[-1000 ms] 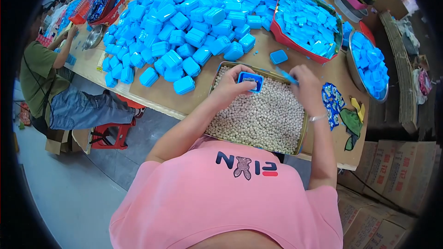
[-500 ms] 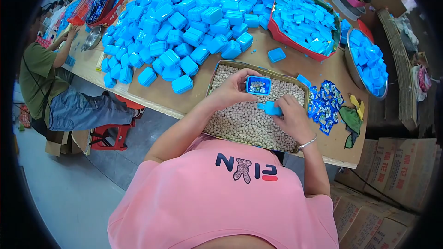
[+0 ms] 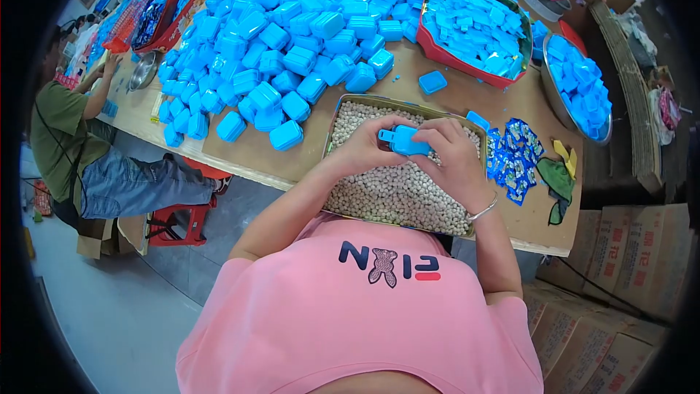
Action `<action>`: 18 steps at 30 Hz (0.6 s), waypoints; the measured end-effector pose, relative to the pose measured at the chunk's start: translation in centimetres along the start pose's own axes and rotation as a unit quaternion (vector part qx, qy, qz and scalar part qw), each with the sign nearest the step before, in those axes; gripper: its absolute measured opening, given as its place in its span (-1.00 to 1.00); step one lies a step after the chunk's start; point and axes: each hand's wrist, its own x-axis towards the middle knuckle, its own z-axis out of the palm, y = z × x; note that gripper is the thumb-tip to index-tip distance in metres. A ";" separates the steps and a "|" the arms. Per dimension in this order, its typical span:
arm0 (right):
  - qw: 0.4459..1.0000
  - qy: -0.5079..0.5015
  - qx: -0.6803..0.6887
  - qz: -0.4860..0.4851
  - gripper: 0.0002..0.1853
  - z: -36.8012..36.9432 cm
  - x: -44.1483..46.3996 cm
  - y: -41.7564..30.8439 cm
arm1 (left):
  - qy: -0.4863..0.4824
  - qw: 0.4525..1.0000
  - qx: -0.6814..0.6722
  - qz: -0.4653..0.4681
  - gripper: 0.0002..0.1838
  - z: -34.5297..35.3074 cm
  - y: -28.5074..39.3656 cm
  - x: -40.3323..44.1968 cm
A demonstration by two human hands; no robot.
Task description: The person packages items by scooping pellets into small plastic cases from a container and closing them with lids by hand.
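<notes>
Over a tray [image 3: 437, 111] of small round beige pellets [image 3: 379, 193], my left hand [image 3: 357, 152] holds a small blue plastic box, its fingers curled round the side. A blue lid [image 3: 410, 141] with a tab lies over the box's mouth, hiding what is inside. My right hand [image 3: 453, 155] grips the lid from the right, fingers on its top and edge. Whether the lid is fully seated I cannot tell. Right of the tray lie several small blue printed packets [image 3: 516, 160]. Another blue piece [image 3: 477, 120] rests by the tray's upper right corner.
A large heap of blue boxes [image 3: 292, 58] covers the table's far side. A red-rimmed container [image 3: 445, 58] of blue lids and a metal bowl [image 3: 558, 106] of blue pieces stand right. Green and yellow items [image 3: 558, 175] lie nearby. Another person [image 3: 69, 124] sits left.
My right hand has brought the blue lid up and left onto the box, covering the packet that showed inside. My left hand keeps its hold on the box.
</notes>
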 end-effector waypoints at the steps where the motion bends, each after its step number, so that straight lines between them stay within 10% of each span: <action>1: 1.000 -0.001 0.000 -0.001 -0.63 0.0 0.0 0.0 | -0.004 1.000 0.004 0.000 -0.44 -0.1 -0.1 0.0; 18: 0.998 0.052 0.025 -0.025 -0.67 0.8 -0.8 0.8 | -0.003 1.000 -0.005 0.004 -0.47 0.0 0.6 -0.4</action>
